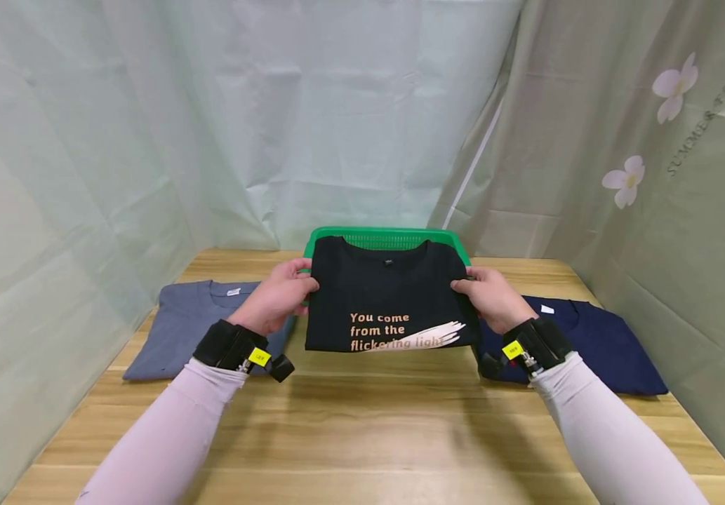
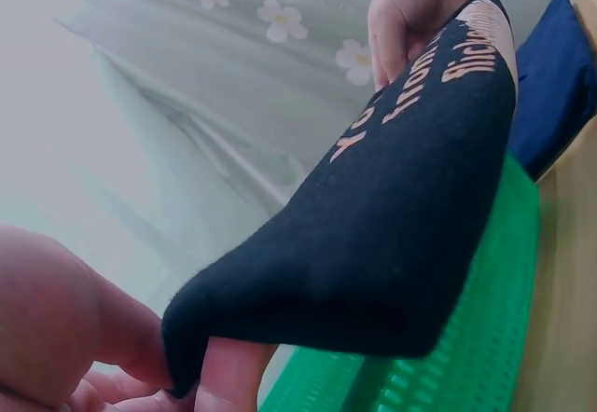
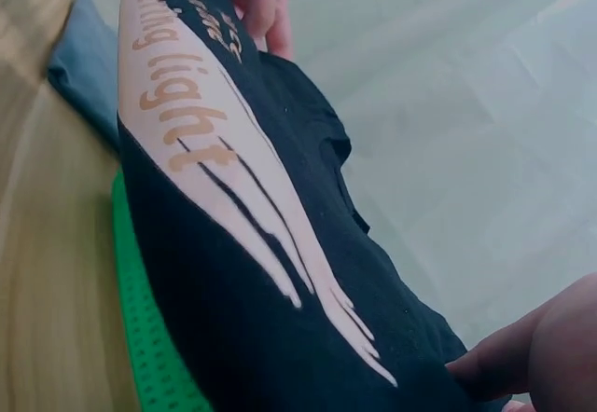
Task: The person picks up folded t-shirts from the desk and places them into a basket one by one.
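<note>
A folded black T-shirt (image 1: 387, 294) with orange lettering and a white brush-stroke print hangs between both hands, in front of and above a green plastic basket (image 1: 387, 231). My left hand (image 1: 278, 294) pinches its left side edge, thumb on the front and fingers behind. On the opposite edge, my right hand (image 1: 493, 294) pinches the shirt the same way. The left wrist view shows the shirt's corner (image 2: 187, 356) between thumb and fingers. In the right wrist view the thumb (image 3: 504, 361) presses on the black cloth. The shirt hides most of the basket.
A folded grey-blue T-shirt (image 1: 179, 330) lies on the wooden table (image 1: 362, 435) at the left, partly behind the left hand. At the right lies a folded navy T-shirt (image 1: 602, 347). Pale curtains (image 1: 349, 112) hang behind the table and along its sides.
</note>
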The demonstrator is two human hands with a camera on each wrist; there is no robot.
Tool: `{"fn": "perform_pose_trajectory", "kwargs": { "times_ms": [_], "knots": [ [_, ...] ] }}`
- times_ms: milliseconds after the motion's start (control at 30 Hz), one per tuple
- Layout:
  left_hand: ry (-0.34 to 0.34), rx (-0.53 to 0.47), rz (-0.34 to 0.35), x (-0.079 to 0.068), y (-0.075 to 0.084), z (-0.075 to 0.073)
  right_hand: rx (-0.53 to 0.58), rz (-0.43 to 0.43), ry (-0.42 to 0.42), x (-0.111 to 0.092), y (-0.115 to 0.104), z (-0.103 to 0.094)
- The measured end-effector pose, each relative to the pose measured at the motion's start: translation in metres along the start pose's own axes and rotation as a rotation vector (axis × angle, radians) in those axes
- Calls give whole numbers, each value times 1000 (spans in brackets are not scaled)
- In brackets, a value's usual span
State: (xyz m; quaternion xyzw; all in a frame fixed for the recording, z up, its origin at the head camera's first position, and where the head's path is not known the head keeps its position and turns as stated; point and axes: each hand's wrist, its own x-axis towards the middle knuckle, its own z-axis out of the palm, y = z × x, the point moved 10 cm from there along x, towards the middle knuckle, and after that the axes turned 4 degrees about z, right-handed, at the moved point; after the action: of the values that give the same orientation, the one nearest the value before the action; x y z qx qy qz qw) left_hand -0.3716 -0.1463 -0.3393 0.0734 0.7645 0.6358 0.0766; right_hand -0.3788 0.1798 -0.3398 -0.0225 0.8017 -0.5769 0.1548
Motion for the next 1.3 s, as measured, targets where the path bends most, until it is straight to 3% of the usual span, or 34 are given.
{"fn": "perform_pose_trajectory", "kwargs": {
  "times_ms": [367,800,1033,1300],
  "knots": [
    [65,-20,2,31,9,-10,-28,-15,79,27,-18,-8],
    [177,38,11,61,14,-20,-95,22,174,59,-21,-14],
    [237,77,17,75,8,-20,-195,39,233,70,-19,-16],
    [232,165,-10,81,0,-12,-179,57,253,80,-6,-19]
  ]
}}
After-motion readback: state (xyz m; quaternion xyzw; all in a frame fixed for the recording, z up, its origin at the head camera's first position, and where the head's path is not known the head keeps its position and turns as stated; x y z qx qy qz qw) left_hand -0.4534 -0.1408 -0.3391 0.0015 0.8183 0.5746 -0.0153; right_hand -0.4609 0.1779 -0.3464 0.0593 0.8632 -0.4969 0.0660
